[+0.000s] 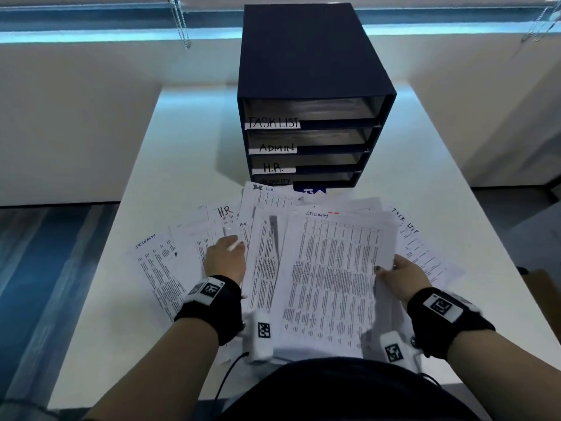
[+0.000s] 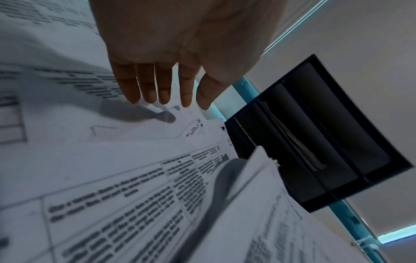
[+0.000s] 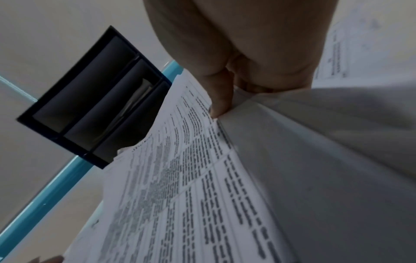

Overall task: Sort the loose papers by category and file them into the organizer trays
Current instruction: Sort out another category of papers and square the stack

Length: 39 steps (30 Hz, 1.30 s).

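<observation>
Printed papers lie fanned over the white table (image 1: 188, 153) before a dark organizer (image 1: 306, 95) whose trays are labelled TASK LIST, ADMIN, H.R. and SECURITY. My right hand (image 1: 397, 276) pinches the right edge of a lifted stack (image 1: 331, 284) whose top sheet is marked SECURITY; in the right wrist view the thumb (image 3: 220, 99) presses on that stack's (image 3: 180, 178) edge. My left hand (image 1: 226, 256) hovers with straight fingers (image 2: 157, 89) just over the sheets marked H.R. (image 1: 224, 212), (image 2: 112, 160). A sheet marked SECURITY (image 1: 151, 256) lies at the far left and one marked TASK LIST (image 1: 419, 244) at the right.
The organizer (image 2: 315, 142), (image 3: 96, 99) stands at the table's far middle, its lowest tray partly hidden by papers. A low white wall (image 1: 76, 117) borders the table's left and far sides. Bare table shows left of the papers. A brown object (image 1: 543, 287) sits off the table's right edge.
</observation>
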Each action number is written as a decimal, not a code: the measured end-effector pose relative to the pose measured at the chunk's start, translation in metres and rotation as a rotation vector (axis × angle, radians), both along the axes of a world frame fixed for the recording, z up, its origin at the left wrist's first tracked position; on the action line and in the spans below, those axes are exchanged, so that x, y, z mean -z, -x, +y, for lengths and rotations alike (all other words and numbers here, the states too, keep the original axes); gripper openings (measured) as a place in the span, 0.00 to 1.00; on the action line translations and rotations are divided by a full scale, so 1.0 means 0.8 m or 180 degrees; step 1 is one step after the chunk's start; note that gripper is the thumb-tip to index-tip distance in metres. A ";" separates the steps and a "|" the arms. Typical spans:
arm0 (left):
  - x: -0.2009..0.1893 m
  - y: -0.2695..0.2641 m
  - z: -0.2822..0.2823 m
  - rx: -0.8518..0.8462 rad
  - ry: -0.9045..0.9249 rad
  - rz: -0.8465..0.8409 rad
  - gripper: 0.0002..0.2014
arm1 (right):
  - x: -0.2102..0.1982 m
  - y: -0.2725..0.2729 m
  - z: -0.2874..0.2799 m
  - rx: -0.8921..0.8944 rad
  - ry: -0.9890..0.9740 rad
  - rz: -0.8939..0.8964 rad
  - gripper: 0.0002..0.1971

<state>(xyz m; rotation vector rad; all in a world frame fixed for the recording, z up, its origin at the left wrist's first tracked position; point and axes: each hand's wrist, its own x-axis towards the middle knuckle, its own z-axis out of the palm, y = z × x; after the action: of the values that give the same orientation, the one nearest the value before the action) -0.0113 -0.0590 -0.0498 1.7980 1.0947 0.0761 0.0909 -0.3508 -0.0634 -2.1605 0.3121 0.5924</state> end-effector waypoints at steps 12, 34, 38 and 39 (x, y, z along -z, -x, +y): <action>0.014 -0.007 0.002 -0.0183 0.0218 -0.0388 0.15 | 0.021 0.000 -0.011 -0.0040 0.0328 0.0359 0.06; 0.011 0.001 -0.021 -0.0506 -0.0034 -0.0037 0.11 | 0.022 -0.001 -0.004 -0.0122 0.0526 0.0335 0.09; 0.014 0.009 -0.005 -0.0595 -0.0103 0.0406 0.39 | 0.023 0.000 -0.005 -0.0113 0.0477 0.0253 0.09; 0.013 0.010 -0.002 -0.0626 0.0062 0.0196 0.43 | 0.023 0.000 -0.005 -0.0123 0.0506 0.0253 0.10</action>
<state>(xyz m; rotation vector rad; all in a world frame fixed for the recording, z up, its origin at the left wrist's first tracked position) -0.0192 -0.0609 -0.0601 1.6808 1.3100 0.1284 0.0909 -0.3551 -0.0816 -2.3033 0.3722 0.6972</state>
